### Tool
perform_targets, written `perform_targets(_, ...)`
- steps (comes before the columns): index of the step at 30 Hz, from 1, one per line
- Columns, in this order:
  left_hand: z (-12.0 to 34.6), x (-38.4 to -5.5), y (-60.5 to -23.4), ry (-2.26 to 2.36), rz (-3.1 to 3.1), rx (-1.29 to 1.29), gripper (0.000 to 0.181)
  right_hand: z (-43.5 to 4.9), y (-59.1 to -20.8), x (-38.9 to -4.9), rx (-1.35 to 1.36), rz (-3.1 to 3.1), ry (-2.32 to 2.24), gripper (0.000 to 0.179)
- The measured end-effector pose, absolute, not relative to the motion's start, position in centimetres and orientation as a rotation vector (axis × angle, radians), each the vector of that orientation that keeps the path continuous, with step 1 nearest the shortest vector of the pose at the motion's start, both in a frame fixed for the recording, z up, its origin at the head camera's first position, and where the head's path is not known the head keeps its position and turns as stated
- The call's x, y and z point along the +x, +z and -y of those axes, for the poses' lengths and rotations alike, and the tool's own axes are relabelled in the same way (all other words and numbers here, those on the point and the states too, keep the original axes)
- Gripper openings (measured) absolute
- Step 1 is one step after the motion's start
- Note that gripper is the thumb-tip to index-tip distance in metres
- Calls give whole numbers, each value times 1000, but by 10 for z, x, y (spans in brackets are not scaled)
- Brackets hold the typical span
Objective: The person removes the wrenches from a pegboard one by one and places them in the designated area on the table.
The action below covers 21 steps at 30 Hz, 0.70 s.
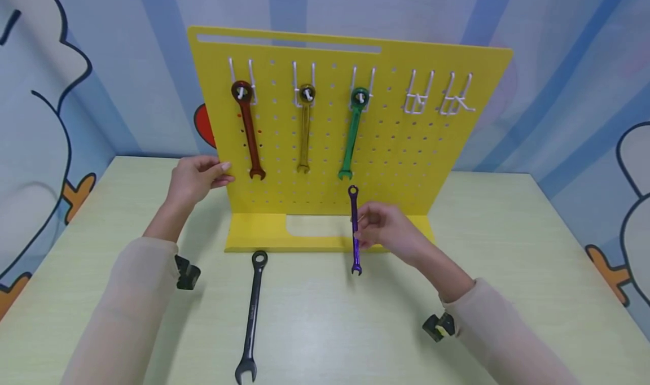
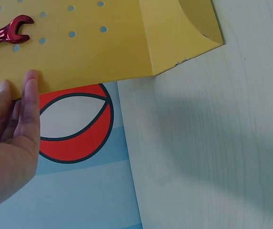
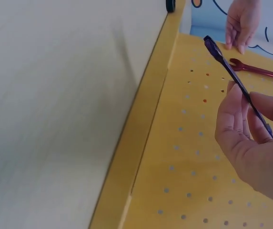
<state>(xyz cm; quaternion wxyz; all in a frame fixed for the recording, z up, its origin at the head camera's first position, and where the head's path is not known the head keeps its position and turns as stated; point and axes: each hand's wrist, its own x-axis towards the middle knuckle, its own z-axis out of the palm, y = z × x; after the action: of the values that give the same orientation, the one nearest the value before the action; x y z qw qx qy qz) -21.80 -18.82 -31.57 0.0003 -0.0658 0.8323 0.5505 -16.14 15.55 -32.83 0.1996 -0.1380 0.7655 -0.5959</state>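
Observation:
My right hand [image 1: 386,231] pinches a purple combination wrench [image 1: 355,227] at mid-shaft between thumb and fingers. The wrench is held almost upright, ring end up, in front of the lower part of a yellow pegboard [image 1: 284,187]. In the right wrist view its open end [image 3: 211,46] points away from the palm. On the left, my left hand [image 1: 195,177] grips the board's side edge, thumb and fingertips at the edge. Red [image 1: 249,131], gold [image 1: 304,131] and green [image 1: 352,134] wrenches hang from the board's hooks by their ring ends.
Two white hooks [image 1: 417,94] [image 1: 457,96] at the board's upper right hold nothing. A larger dark grey wrench [image 1: 252,317] lies on the pale table [image 1: 315,328] before the board's foot [image 1: 256,232]. A patterned wall [image 1: 345,7] stands behind.

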Motion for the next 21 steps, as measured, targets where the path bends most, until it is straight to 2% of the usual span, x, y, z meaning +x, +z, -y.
perform_targets(21,188,-219,-316,1733,-2618,-208,36,-125,-363,-155,-354,-1969,-1657,19)
